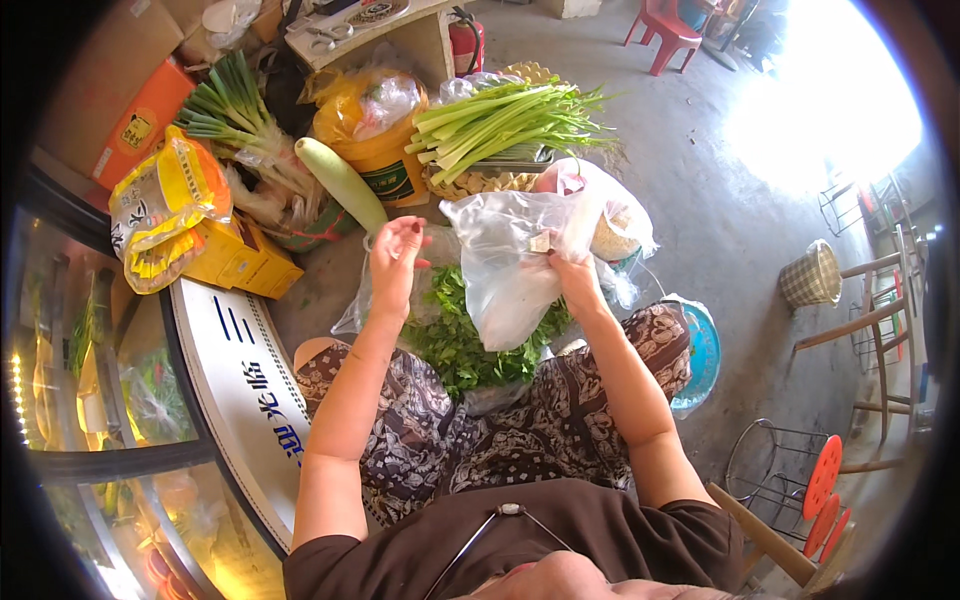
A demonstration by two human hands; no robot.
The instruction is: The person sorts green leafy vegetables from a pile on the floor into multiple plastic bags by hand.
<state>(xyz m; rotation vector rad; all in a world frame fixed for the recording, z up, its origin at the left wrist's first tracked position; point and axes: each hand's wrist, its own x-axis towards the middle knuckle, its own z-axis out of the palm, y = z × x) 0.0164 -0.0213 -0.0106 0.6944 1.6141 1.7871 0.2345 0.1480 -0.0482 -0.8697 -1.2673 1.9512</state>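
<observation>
My right hand (576,279) grips a clear plastic bag (499,262), which hangs in front of me with a small pale label on it. Whether anything is inside the bag I cannot tell. To its left, my left hand (397,259) is raised with bent fingers apart and nothing visible in it. A bunch of leafy green herbs (450,337) lies below both hands, between my knees, partly hidden by the bag. Just past my left hand, a long pale-green gourd (341,180) leans against a yellow bucket (382,150).
Trimmed celery-like stalks (502,124) lie on a tray beyond the bag. Green onions (236,105) stand at the left, near a yellow carton (240,259) and a glass-fronted display fridge (120,375). A blue basin (697,352) sits by my right knee. Wire-framed stools (780,472) stand at the right.
</observation>
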